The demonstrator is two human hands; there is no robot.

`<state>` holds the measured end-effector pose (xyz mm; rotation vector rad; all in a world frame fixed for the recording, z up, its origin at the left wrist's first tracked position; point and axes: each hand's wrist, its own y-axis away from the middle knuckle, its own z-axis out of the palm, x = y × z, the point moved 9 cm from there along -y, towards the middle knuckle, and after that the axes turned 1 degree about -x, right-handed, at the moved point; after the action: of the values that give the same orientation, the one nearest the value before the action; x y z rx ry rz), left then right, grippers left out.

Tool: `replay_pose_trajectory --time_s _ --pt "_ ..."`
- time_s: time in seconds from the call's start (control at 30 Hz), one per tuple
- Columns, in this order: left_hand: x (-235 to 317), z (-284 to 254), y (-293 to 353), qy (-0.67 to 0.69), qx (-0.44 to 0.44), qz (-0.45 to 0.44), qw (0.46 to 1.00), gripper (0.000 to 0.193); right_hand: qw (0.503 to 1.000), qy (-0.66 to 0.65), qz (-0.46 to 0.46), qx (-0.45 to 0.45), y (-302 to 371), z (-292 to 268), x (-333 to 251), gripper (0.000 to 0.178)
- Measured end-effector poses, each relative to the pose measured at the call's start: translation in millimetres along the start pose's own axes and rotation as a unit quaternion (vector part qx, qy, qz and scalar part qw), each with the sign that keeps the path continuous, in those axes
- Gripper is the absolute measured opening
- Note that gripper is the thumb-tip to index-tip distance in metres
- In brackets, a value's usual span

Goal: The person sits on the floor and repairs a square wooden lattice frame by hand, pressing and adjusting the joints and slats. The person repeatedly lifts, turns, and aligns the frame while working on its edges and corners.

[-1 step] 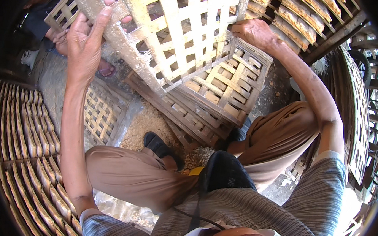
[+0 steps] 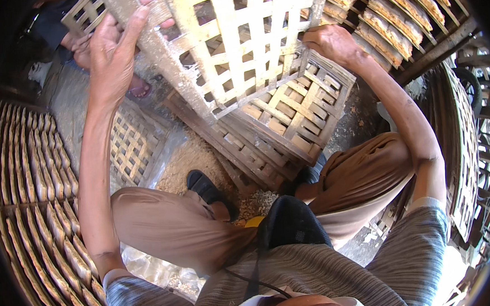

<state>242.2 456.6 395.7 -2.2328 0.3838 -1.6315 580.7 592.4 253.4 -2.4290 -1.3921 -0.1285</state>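
A wooden-framed lattice tray woven from pale, flat bamboo strips (image 2: 233,47) stands tilted up in front of me. My left hand (image 2: 112,49) is closed on its left frame bar, with the thumb on the near side. Fingertips show past the bar. At the right edge of this tray, my right hand (image 2: 334,45) is closed with curled fingers on the frame; its fingertips are partly hidden. Below, the raised tray's lower end meets a stack of similar framed lattice trays (image 2: 293,113), which lies by my feet.
Rows of thin, rough-edged slabs (image 2: 29,160) line the left, and more slabs (image 2: 386,26) sit on a rack at upper right. Another lattice panel (image 2: 129,143) lies left of the stack. Several lattice panels (image 2: 460,140) stand at right. Another person's hand (image 2: 82,53) shows beyond my left hand.
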Motion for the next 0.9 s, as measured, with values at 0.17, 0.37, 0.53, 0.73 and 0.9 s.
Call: replay_pose_trajectory --time_s 0.17,0.37,0.53,0.73,0.9 --pt "3.6 -2.8 0.3 -0.007 0.051 0.034 0.998 0.030 1.000 0.017 0.008 -0.016 -2.2 0.9 -11.0 0.009" --pt "-1.4 -3.1 -7.5 0.025 0.034 0.028 0.999 0.031 0.996 -0.031 0.004 0.083 5.8 -20.5 -9.7 0.017" --pt "4.8 -4.6 -5.1 0.008 0.038 0.041 0.998 0.031 0.984 -0.106 0.115 -0.088 -3.5 -44.6 -19.7 0.057" --pt "7.1 -1.5 -1.6 -0.002 0.019 0.059 0.998 0.030 0.959 0.006 0.261 -0.111 22.2 -43.4 51.6 0.067" --pt "10.7 4.0 -0.3 0.023 -0.001 0.037 0.999 0.029 0.896 -0.326 0.286 0.093 15.2 -59.7 80.0 0.068"
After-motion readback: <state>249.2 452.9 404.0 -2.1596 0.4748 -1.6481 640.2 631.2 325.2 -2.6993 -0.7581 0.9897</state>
